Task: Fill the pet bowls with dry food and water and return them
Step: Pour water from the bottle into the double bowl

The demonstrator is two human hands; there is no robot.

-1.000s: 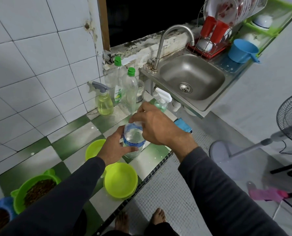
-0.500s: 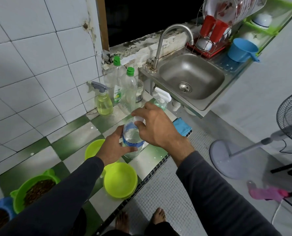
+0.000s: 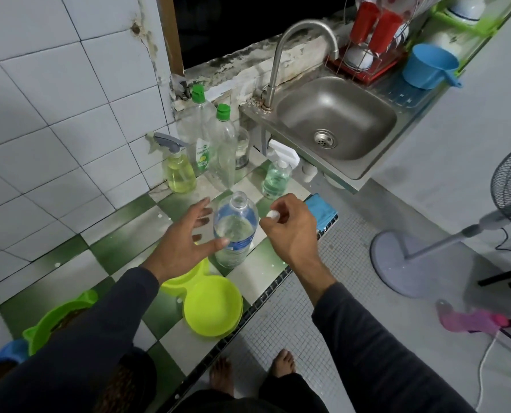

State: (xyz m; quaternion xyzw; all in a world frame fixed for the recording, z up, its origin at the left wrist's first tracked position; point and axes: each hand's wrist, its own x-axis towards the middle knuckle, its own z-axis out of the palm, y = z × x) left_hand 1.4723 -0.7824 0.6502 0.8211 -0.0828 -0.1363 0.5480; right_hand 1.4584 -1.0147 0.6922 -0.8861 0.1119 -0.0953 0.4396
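A water bottle stands upright and uncapped on the tiled surface, its mouth open to the camera and water visible inside. The right hand is curled, pinching the small white cap just to the right of the bottle's neck. The left hand is spread wide beside the bottle, thumb at the label and fingers fanned out; whether it touches the plastic cannot be told for sure.

Just below the bottle, near the surface's front edge, sits a lime double bowl. Its nearer well looks dry and empty; the farther well is mostly hidden under the left wrist. Further left, partly covered by the dark sleeve, a green bowl shows brown kibble, and a blue bowl at the frame's edge appears to hold the same, though little of it is in view.

Judging from this, the dry-food half of the job seems largely done for those two bowls, while the water half is only beginning: the bottle is open but nothing has been poured. Still ahead, by the look of things, are lifting the bottle, filling the lime bowl, recapping, and carrying every bowl back to wherever the pets eat, a spot not shown here.

The steel sink stands dry behind, near spray bottles and dish soap.
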